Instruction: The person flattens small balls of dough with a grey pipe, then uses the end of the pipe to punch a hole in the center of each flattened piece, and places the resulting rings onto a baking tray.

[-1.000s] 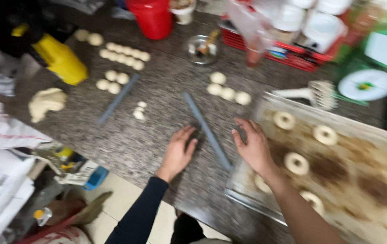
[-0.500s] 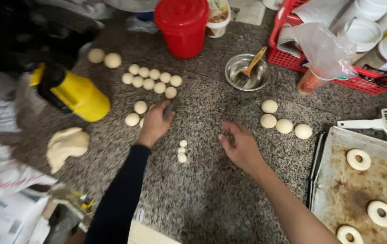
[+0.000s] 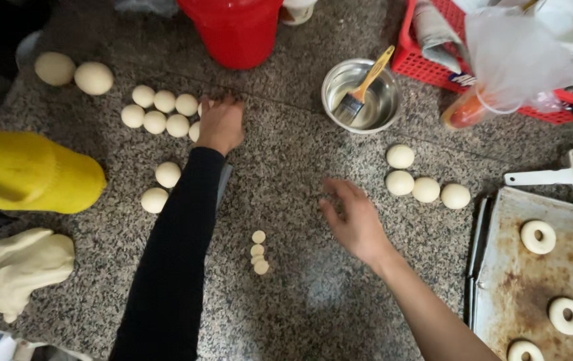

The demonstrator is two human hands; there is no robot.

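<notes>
Hands have moved since the earlier frame. The left hand [image 3: 221, 124] has gone farther away, up to the far group of dough balls [image 3: 165, 113] near the red bucket [image 3: 236, 28]; before it was nearer, by two single balls. Now it lies on the right end of that group, fingers curled over one ball — I cannot tell if it grips it. The right hand [image 3: 355, 219] has slid nearer and hangs over the bare counter [image 3: 286, 167], fingers spread wide, holding nothing. Four more balls [image 3: 425, 180] sit just right of it. Small dough discs [image 3: 258, 252] lie between the arms. A tray [image 3: 500, 294] with dough rings [image 3: 538, 236] is at the right.
</notes>
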